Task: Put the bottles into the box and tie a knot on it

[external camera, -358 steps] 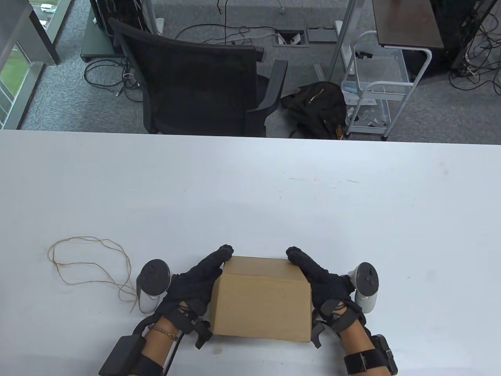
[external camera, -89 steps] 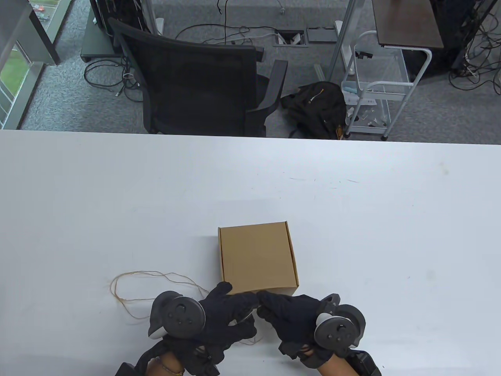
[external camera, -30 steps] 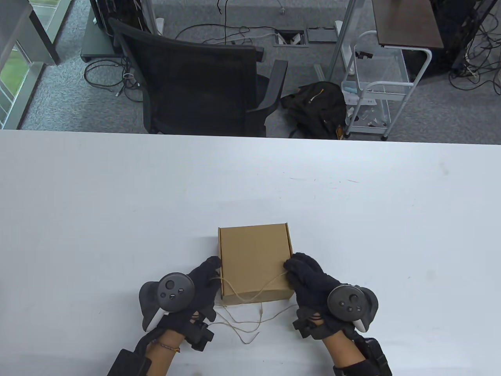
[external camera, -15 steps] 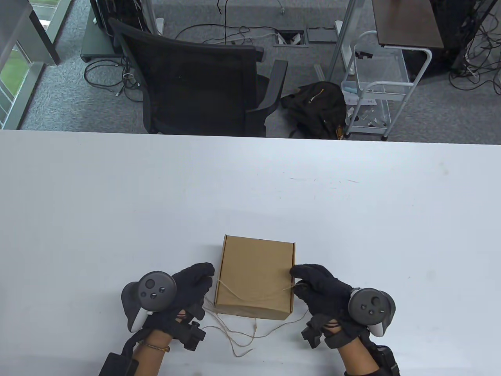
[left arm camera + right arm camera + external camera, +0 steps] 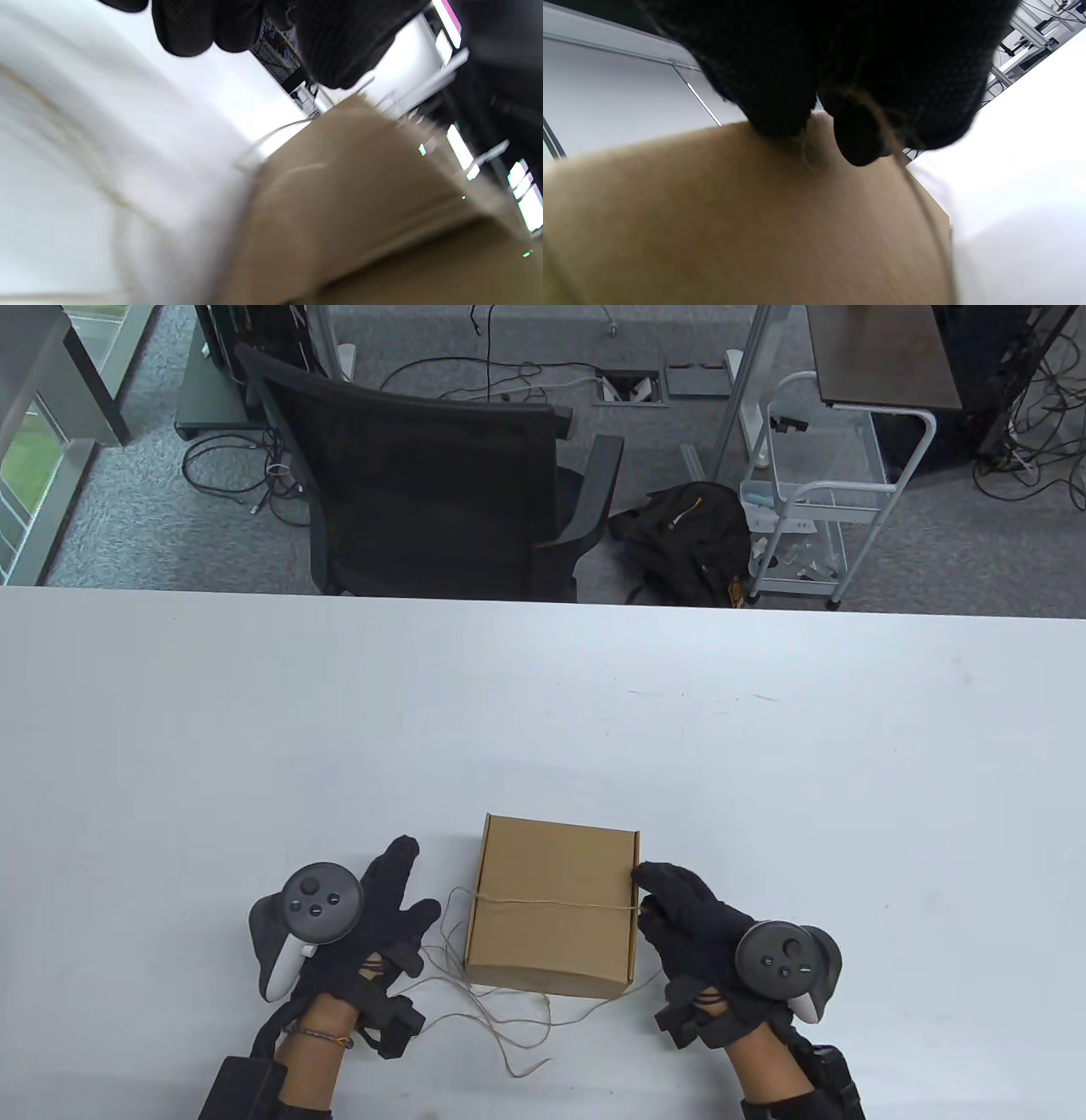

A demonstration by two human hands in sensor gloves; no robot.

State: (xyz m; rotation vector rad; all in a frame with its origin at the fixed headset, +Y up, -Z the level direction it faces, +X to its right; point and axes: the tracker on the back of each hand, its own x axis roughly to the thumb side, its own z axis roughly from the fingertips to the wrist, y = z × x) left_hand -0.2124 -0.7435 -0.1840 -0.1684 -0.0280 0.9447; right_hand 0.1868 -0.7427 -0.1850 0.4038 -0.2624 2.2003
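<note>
A closed brown cardboard box [image 5: 551,933] lies on the white table [image 5: 254,729] near the front edge. A thin tan string [image 5: 551,905] runs taut across its lid from left to right. My right hand [image 5: 649,892] pinches the string at the box's right edge; the right wrist view shows the string [image 5: 916,190] coming out between the fingertips against the box [image 5: 712,220]. My left hand [image 5: 399,891] lies left of the box with fingers spread, holding nothing. Loose string [image 5: 509,1018] loops on the table in front of the box. No bottles are in sight.
Beyond the table's far edge stand a black office chair [image 5: 424,475], a dark backpack [image 5: 687,534] on the floor and a white wire cart [image 5: 814,500]. Cables lie on the carpet.
The string has slid further back over the lid and now lies straight and taut. My left hand has opened and drawn away to the left. The right hand moved slightly back along the box's edge.
</note>
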